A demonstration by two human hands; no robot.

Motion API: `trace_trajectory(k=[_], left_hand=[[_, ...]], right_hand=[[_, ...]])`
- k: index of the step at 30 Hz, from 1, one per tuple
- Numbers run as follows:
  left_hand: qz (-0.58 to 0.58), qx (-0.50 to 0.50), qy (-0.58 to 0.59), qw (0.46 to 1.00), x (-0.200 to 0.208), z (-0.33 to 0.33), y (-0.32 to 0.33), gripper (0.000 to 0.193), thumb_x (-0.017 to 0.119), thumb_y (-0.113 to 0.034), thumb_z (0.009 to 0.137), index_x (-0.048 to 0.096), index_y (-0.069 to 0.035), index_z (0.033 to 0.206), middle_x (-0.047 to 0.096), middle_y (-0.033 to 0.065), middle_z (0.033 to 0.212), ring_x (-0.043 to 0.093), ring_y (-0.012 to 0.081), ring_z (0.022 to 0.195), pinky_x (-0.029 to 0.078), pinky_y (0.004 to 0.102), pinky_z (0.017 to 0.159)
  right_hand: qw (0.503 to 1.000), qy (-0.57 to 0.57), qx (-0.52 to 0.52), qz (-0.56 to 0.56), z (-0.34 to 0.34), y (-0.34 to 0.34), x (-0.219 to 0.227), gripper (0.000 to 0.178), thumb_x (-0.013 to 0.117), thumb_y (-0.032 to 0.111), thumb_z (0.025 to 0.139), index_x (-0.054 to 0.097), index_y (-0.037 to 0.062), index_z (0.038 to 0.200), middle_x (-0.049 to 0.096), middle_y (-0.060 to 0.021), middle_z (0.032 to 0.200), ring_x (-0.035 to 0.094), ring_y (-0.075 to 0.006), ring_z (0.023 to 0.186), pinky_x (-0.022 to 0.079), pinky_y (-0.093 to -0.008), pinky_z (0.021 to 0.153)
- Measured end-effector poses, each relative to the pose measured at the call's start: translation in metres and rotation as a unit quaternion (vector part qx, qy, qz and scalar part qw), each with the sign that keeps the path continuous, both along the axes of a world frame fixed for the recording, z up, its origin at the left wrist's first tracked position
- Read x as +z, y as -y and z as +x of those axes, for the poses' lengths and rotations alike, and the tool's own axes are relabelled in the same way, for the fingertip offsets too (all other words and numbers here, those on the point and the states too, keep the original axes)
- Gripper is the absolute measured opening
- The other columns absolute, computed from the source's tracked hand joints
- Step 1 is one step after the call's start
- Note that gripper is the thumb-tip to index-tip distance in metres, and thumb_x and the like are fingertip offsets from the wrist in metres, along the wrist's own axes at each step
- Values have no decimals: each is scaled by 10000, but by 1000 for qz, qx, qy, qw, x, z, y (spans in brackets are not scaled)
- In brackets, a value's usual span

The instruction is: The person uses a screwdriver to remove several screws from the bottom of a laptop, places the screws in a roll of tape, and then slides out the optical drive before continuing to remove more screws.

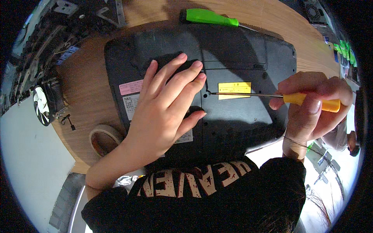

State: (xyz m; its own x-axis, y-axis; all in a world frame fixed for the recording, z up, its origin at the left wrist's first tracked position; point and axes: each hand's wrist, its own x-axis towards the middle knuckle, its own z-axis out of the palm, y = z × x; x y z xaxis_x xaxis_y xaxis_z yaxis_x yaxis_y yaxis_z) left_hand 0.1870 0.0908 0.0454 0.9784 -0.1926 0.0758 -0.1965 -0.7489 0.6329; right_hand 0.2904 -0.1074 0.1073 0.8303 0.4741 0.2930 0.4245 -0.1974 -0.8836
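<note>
A black laptop (237, 50) lies upside down on the wooden table, its underside facing up with a yellow label (234, 86), a pink label (131, 87) and white ones. My left hand (167, 101) rests on the laptop's left half, fingers spread and holding nothing. In my right hand (316, 101) is a screwdriver (297, 99) with a yellow-orange handle, gripped at the handle. Its thin metal shaft runs leftward across the yellow label, and the tip meets the casing near a small dark hole close to the middle. Whether it sits in a screw cannot be made out.
A green-handled screwdriver (211, 17) lies along the laptop's far edge. On the left are a roll of tape (104, 139), a cooling fan with heatsink (48, 100) and dark computer parts (46, 39). At the far right, another person's arm (337, 136) shows.
</note>
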Motion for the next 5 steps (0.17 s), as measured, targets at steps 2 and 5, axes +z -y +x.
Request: trace_trajectory(k=[2, 5], left_hand=[[3, 1, -5, 1000, -1, 1, -1, 551, 723, -184, 666, 538, -72, 1172, 462, 86, 1292, 386, 321, 1239, 252, 561, 1011], [8, -1, -6, 1000, -4, 1, -1, 535, 711, -194, 685, 536, -75, 1177, 458, 87, 1298, 383, 318, 1241, 250, 561, 1012]], right_hand=[[1000, -2, 1, 2, 0, 0, -2, 347, 601, 341, 848, 372, 95, 933, 592, -192, 685, 593, -209, 525, 510, -270, 370], [1000, -9, 7, 3, 2, 0, -6, 347, 600, 337, 850, 372, 93, 943, 591, -199, 694, 595, -213, 525, 506, -267, 364]])
